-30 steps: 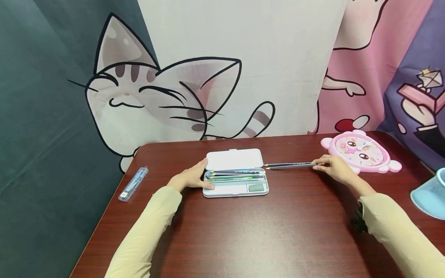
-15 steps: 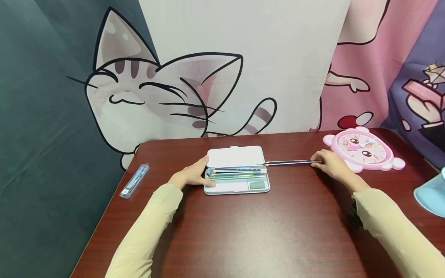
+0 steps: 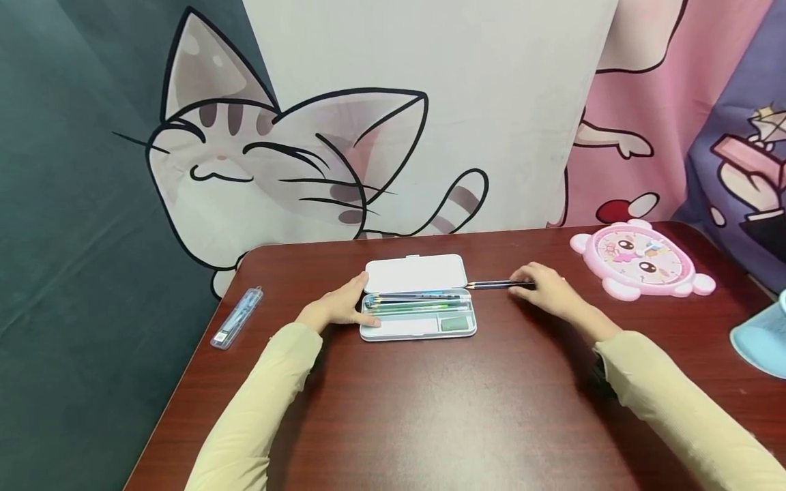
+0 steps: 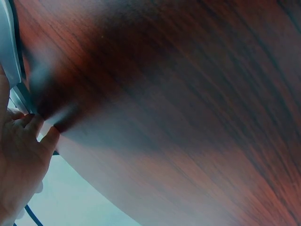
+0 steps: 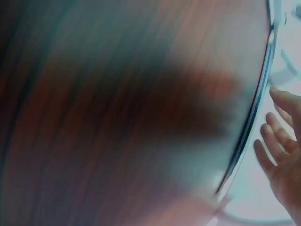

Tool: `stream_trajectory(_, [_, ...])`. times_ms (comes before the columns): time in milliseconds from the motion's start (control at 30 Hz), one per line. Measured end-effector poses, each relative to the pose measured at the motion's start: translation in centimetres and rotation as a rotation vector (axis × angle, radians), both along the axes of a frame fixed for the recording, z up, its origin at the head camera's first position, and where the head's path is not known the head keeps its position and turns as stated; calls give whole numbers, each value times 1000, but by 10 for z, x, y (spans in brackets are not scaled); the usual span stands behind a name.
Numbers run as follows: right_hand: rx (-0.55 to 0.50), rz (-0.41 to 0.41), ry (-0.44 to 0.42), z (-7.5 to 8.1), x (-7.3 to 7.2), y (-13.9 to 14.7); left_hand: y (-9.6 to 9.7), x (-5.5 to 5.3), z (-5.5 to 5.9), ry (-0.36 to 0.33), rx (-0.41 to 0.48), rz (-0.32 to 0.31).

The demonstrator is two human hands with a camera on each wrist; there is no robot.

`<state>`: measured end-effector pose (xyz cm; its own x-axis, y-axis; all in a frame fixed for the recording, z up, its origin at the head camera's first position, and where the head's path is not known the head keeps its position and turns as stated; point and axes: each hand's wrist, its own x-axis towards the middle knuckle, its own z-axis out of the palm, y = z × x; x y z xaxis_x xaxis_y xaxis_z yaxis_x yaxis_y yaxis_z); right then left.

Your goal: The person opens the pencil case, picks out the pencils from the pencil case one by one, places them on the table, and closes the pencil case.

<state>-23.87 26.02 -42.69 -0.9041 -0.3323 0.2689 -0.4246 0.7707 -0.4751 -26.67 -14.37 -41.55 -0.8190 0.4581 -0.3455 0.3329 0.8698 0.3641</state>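
Observation:
A white pencil case (image 3: 417,274) lies open on the brown table, lid folded back. Its tray holds several blue and green pencils (image 3: 417,301) and a green eraser (image 3: 454,324). My left hand (image 3: 336,305) rests at the case's left end, thumb over the tray's edge and fingers along the lid's side. To the right of the lid lie dark pencils (image 3: 490,284), tips toward the case. My right hand (image 3: 545,293) is over their far end, hiding it. In the right wrist view, the loosely spread fingers (image 5: 271,136) are beside a dark pencil shaft (image 5: 249,120).
A clear plastic packet (image 3: 237,318) lies near the table's left edge. At the back right is a pink animal-shaped clock (image 3: 645,256), with a light-blue mesh container (image 3: 761,341) at the right edge. A cartoon-printed cloth (image 3: 491,102) hangs behind the table.
My right hand has moved left from beside the clock along the dark pencils, which now look like one overlapped line. My left hand keeps its place on the case.

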Motion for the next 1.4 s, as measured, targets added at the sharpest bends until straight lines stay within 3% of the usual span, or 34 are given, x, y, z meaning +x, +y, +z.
stream_trajectory(233, [-60,169,-75,6,6,-53,0,-1,1,-7,10,-2])
stream_trajectory(433, [6,220,-51,9,5,-80,-2,-2,1,-10,56,-12])
stream_trajectory(633, [72,218,-68,10,2,-93,-2,-4,-1,-4,25,-12])
stream_trajectory(900, [84,236,-53,6,-1,-101,-1,-3,-2,1,-1,-2])
stream_trajectory(1200, [-9,175,-86,6,-1,-99,0,-3,0,5,-6,-13])
stream_trajectory(1400, [-65,159,-47,6,0,-91,-1,-2,-1,1,-12,-17])
